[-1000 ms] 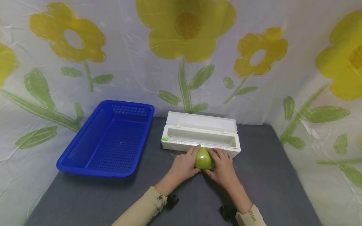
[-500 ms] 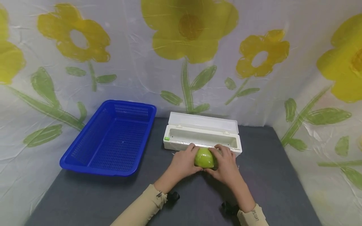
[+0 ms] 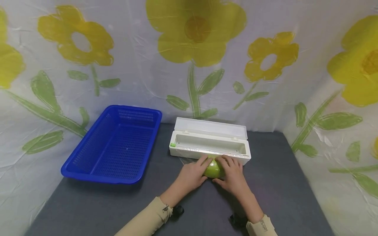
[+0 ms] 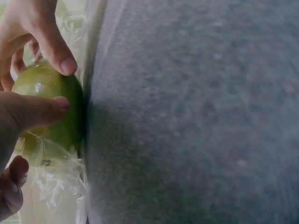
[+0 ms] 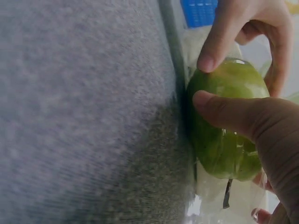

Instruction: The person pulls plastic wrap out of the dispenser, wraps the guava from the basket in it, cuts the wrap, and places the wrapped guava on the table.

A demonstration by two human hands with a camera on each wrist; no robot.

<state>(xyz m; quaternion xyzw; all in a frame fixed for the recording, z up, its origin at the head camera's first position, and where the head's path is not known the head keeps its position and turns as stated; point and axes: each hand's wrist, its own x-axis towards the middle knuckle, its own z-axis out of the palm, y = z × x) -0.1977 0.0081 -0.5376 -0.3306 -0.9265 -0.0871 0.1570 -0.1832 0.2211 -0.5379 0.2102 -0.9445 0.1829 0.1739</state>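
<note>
Both hands hold a green pear (image 3: pixel 213 169) just in front of the white cling film dispenser (image 3: pixel 189 152). My left hand (image 3: pixel 192 173) grips it from the left, and my right hand (image 3: pixel 233 175) from the right, thumbs on the near side. Clear cling film (image 4: pixel 53 186) lies around the pear and bunches up beside it in the left wrist view. A dark stem (image 5: pixel 227 193) sticks out of its end in the right wrist view. The dispenser's lid (image 3: pixel 211 127) is up. Fingers hide the pear's sides, and how far the film goes around is unclear.
A blue plastic basket (image 3: pixel 141 170) stands to the left on the grey tabletop (image 3: pixel 280 183). Behind the table hangs a white curtain (image 3: pixel 133 78) with yellow flowers. Dark wrist-camera parts (image 3: pixel 178 211) sit below the wrists.
The pear stays between both hands and has shifted slightly, first away from me and then back. Its visible side looks a little different, and the fingertips over its top sit closer together.
</note>
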